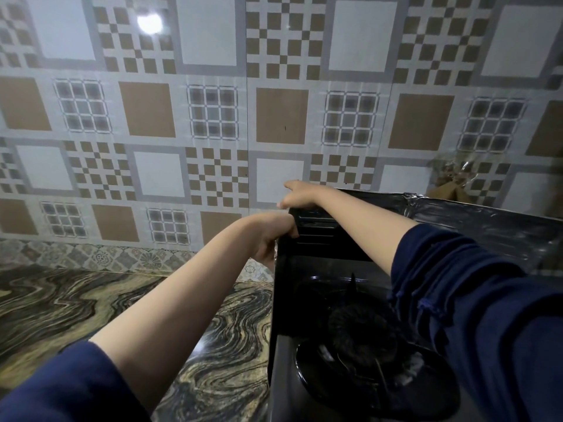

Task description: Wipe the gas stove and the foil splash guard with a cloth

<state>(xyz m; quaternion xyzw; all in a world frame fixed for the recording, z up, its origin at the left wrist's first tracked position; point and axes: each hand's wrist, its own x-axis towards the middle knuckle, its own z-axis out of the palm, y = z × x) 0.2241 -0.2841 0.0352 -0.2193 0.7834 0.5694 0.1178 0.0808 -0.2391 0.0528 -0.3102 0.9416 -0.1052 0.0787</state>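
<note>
At the guard's (320, 233) far left corner, both hands hold its top edge: left hand (271, 239) nearer, right hand (300, 194) farther. No cloth shows. Stove (350, 345) sits below, right.

Home kitchen; tiled wall (213, 117); marbled countertop (61, 300); gas stove (350, 345)

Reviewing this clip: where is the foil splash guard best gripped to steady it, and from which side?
Probably its top edge near the left rear corner, from above: the foil splash guard stands upright as a thin sheet, so only its rim offers purchase. The left hand already grips the side panel's rim; the right hand rests on the corner.
</note>
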